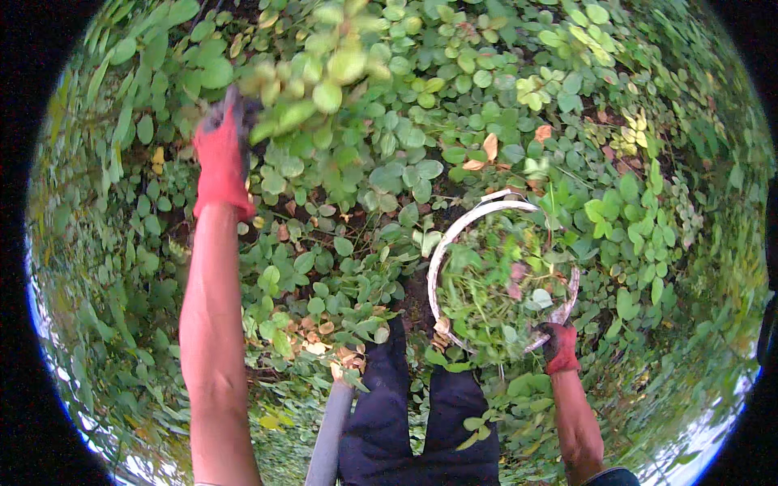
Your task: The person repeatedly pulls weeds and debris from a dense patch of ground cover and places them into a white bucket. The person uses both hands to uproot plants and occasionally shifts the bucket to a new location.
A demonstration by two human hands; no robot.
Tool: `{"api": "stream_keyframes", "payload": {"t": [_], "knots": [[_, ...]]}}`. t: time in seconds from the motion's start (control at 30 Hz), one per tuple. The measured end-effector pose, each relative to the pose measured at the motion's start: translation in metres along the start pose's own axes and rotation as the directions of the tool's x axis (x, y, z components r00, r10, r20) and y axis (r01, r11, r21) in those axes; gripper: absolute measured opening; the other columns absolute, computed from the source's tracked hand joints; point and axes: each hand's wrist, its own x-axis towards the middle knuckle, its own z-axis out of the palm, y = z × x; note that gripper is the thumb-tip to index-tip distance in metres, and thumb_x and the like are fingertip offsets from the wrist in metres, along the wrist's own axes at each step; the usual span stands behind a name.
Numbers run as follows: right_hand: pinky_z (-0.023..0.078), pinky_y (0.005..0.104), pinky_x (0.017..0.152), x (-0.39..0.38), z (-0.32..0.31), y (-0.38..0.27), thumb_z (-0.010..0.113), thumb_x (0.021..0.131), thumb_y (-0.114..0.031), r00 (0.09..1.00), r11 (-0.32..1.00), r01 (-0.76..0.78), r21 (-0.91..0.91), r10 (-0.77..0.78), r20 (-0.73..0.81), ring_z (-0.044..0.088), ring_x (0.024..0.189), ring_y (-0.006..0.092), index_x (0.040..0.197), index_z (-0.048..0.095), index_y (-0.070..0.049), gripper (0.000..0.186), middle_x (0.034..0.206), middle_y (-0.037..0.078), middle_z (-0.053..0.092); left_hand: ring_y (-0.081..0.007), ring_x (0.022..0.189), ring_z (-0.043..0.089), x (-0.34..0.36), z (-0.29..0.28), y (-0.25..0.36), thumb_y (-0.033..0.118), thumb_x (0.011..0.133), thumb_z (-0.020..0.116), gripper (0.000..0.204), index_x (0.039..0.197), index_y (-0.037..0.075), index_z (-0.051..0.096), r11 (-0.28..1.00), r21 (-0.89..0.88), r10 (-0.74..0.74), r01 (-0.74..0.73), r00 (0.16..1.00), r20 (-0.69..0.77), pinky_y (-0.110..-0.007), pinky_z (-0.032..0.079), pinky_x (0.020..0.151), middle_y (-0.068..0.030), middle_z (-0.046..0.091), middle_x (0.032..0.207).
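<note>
My left hand (224, 154), in a red glove with dark fingers, reaches out at the upper left. Its fingers look closed at the base of a blurred, light green leafy stem (328, 85), though the leaves partly hide the fingertips. At the lower right my right hand (561, 347), gloved the same way, grips the near right rim of a round white bucket (435, 279). Loose green leaves and stems (490, 283) fill the bucket to its rim, with a few brownish-pink leaves among them. Some greenery hangs over the rim and covers part of it.
Dense low leafy plants (389, 154) surround me on every side. Dry brown leaves (324, 334) lie among them. My dark-trousered legs (381, 413) stand just below the bucket. Left of them a grey, pole-like thing (331, 429) slants up; its kind is unclear.
</note>
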Motion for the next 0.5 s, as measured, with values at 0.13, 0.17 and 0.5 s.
{"api": "stream_keyframes", "payload": {"t": [0.13,0.17,0.5], "knots": [[0.05,0.0315,0.067,0.011,0.002,-0.001,0.065,0.072,0.004,0.967,0.938,0.198,-0.286,-0.139,0.214,0.062,0.076,0.0226,0.095,0.064,0.01,0.024,0.093,0.012,0.065,-0.016,0.053,0.058,0.022,0.004,0.032,0.041,0.093,0.066,0.038,0.093,0.003,0.071,0.955,-0.283,-0.07,0.083,0.996,0.055,-0.029,0.045,0.047,-0.0063,0.069,0.079],[0.05,0.0323,0.069,-0.009,0.058,-0.039,0.064,0.074,0.004,0.996,0.997,-0.083,-0.005,0.083,0.033,0.062,0.077,0.0216,0.098,0.063,0.009,0.024,0.092,0.01,0.065,-0.0162,0.053,0.058,0.022,0.0,0.033,0.039,0.092,0.066,0.037,0.093,0.003,0.071,0.954,-0.29,-0.073,0.079,0.997,0.031,-0.029,0.046,0.047,-0.0067,0.069,0.079],[0.045,0.0315,0.074,0.061,0.186,-0.15,0.056,0.091,-0.017,0.998,0.976,0.043,0.215,-0.052,0.036,0.056,0.079,0.0176,0.102,0.065,0.0,0.022,0.088,0.006,0.061,-0.018,0.076,0.068,-0.003,0.012,0.027,0.031,0.094,0.066,0.039,0.119,0.002,0.063,0.98,-0.174,-0.052,0.094,0.971,0.233,-0.029,0.053,0.065,-0.0076,0.07,0.099]]}}
